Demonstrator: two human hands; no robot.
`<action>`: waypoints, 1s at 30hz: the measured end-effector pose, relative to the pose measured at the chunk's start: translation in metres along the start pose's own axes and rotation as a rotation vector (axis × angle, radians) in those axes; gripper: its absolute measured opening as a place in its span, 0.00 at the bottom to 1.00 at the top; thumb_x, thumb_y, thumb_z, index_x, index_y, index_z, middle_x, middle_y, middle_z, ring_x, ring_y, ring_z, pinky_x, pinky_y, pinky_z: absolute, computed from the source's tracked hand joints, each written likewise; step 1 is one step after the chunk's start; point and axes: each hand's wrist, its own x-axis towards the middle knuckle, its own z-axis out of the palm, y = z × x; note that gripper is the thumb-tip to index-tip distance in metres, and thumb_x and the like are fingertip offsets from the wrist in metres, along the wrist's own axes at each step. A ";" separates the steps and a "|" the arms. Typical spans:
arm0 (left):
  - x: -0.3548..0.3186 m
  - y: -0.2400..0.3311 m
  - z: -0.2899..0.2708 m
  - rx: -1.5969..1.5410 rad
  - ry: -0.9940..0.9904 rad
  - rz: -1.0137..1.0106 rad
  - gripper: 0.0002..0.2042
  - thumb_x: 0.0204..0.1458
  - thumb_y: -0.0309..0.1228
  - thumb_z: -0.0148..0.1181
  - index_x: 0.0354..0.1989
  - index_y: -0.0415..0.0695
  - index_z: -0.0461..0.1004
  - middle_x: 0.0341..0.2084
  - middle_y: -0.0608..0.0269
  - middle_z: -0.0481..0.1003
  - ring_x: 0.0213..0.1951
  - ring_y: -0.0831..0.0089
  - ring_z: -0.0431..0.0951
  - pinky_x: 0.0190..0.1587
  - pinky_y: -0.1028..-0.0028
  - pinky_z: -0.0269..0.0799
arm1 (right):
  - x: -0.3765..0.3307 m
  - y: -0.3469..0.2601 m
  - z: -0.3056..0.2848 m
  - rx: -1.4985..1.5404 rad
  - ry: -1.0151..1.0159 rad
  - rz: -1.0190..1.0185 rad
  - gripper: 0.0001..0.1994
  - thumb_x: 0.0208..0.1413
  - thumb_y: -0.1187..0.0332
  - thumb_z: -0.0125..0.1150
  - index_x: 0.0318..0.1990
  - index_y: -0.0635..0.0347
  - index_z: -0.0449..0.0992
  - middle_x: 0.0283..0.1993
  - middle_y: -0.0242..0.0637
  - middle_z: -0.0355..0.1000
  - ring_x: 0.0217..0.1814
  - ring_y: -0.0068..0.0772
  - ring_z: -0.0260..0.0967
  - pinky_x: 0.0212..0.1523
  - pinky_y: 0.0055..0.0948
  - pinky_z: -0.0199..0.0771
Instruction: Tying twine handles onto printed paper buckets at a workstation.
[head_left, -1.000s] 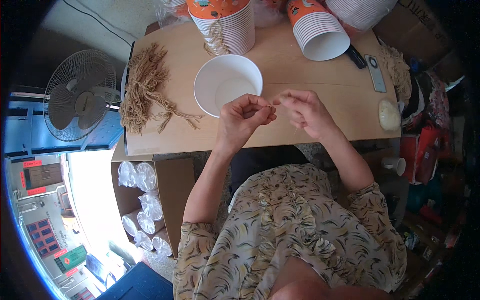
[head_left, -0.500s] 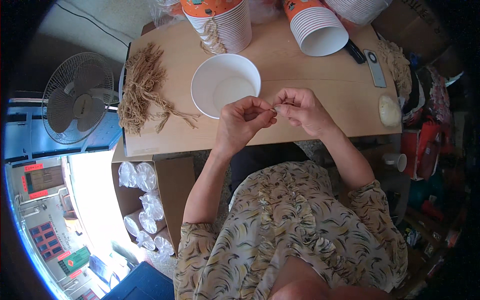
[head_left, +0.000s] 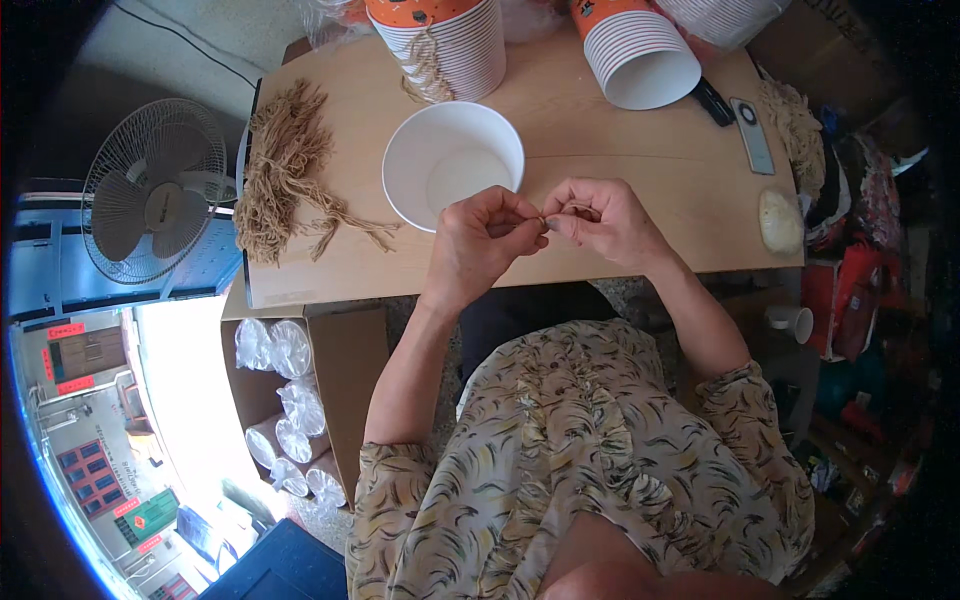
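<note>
My left hand (head_left: 482, 240) and my right hand (head_left: 608, 225) meet fingertip to fingertip over the near edge of the table. Both are closed in a pinch, thumbs against forefingers, on something tiny and brownish that I cannot make out. Just beyond my left hand, a white paper bucket (head_left: 450, 135) stands with its mouth up, its near right rim partly hidden by the fingers. To the left lies a bundle of tan twisted cords (head_left: 285, 165), with a few loose ends trailing toward the bucket.
Behind the bucket rises a stack of orange-and-white paper buckets (head_left: 450, 55) with cord hanging on it. Another stack (head_left: 640, 60) lies tipped. A phone (head_left: 751, 137) and a pale round lump (head_left: 780, 222) sit at right. An open carton (head_left: 345, 390) of wrapped rolls stands below left.
My fingertips have shifted very slightly against each other, still pinched together. The bucket and cords stay where they were.
</note>
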 end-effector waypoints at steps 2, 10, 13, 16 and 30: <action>-0.001 0.004 0.000 -0.006 -0.017 -0.014 0.03 0.56 0.18 0.61 0.37 0.31 0.74 0.30 0.57 0.81 0.35 0.75 0.83 0.40 0.78 0.82 | 0.000 0.000 -0.002 -0.009 -0.024 0.007 0.03 0.60 0.74 0.59 0.39 0.62 0.74 0.28 0.22 0.69 0.27 0.09 0.62 0.28 0.15 0.62; 0.002 -0.011 0.004 -0.170 0.004 0.082 0.02 0.58 0.18 0.59 0.37 0.32 0.73 0.33 0.56 0.80 0.37 0.72 0.83 0.42 0.76 0.83 | -0.002 0.010 0.006 0.398 0.050 0.128 0.05 0.61 0.69 0.56 0.39 0.61 0.73 0.25 0.24 0.66 0.22 0.09 0.55 0.18 0.15 0.52; 0.002 -0.015 0.002 -0.227 -0.001 0.083 0.02 0.59 0.18 0.59 0.37 0.32 0.73 0.34 0.55 0.80 0.38 0.71 0.83 0.43 0.75 0.83 | -0.005 0.008 0.008 0.486 0.086 0.213 0.06 0.61 0.68 0.56 0.39 0.60 0.73 0.24 0.24 0.65 0.19 0.09 0.52 0.16 0.15 0.49; 0.002 -0.013 0.000 -0.248 -0.016 0.066 0.03 0.59 0.19 0.59 0.38 0.32 0.73 0.34 0.56 0.80 0.38 0.71 0.83 0.43 0.75 0.84 | -0.007 0.006 0.004 0.559 0.062 0.190 0.09 0.62 0.65 0.56 0.41 0.61 0.74 0.24 0.26 0.66 0.19 0.09 0.52 0.16 0.15 0.49; 0.003 -0.007 0.000 -0.305 -0.041 0.017 0.09 0.62 0.21 0.56 0.48 0.31 0.72 0.37 0.52 0.81 0.39 0.69 0.83 0.45 0.74 0.82 | -0.001 -0.005 0.006 0.037 0.163 -0.057 0.08 0.66 0.69 0.57 0.39 0.64 0.76 0.30 0.24 0.71 0.29 0.10 0.63 0.29 0.15 0.64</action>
